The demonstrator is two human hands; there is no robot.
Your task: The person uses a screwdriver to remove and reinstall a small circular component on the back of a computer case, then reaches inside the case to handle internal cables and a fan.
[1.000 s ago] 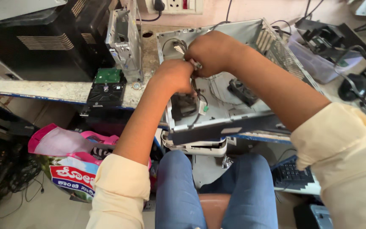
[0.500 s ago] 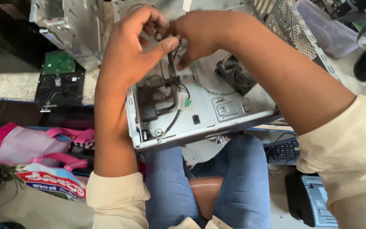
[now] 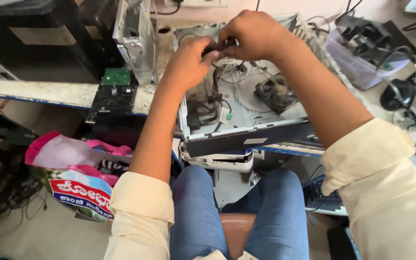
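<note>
Black cable connector (image 3: pixel 217 48) is being pinched between both hands' fingers (image 3: pixel 208 54) over the open computer case (image 3: pixel 246 130), now lying steadier on the counter (image 3: pixel 49 91).

Workbench and items resting on it

The stone-topped workbench (image 3: pixel 49 90) carries an open grey computer case (image 3: pixel 246 130) overhanging its front edge, a bare hard drive (image 3: pixel 114 94) with a green circuit board, an upright metal drive cage (image 3: pixel 136 38), a black box (image 3: pixel 39 41) at the far left, a clear plastic tub (image 3: pixel 357 65), and a black headset (image 3: pixel 400 91) among loose cables at the right.
</note>
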